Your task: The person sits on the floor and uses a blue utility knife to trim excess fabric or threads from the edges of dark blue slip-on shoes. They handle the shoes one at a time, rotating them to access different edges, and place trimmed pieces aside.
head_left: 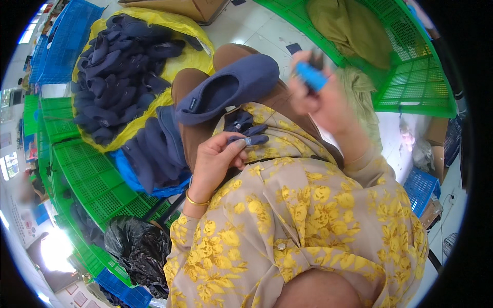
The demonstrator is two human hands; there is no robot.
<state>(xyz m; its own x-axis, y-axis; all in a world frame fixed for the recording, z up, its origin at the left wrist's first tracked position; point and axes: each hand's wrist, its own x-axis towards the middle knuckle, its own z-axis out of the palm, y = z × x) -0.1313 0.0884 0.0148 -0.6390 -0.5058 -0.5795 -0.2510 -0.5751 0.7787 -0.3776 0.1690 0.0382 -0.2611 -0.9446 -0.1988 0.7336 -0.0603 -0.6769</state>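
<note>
My left hand (218, 159) pinches a small navy fabric piece (259, 139) that bears a little pale tag, held over my lap. More small navy pieces (240, 122) lie in my lap just beyond it. Across my knees rests a navy slipper (245, 82), its opening facing up and a dark label inside; neither hand touches it. To the right and raised, my right hand (328, 100) is closed around a blue-handled tool (311, 76) with a dark end. Motion blurs that tool, so its exact kind is unclear.
A yellow sack (192, 56) full of navy slippers (115, 77) stands ahead left, with more navy slippers (151, 151) stacked nearer me. Green crates (92, 179) line the left; another green crate (416, 84) at right holds olive cloth (354, 31). A black plastic bag (136, 246) sits near left.
</note>
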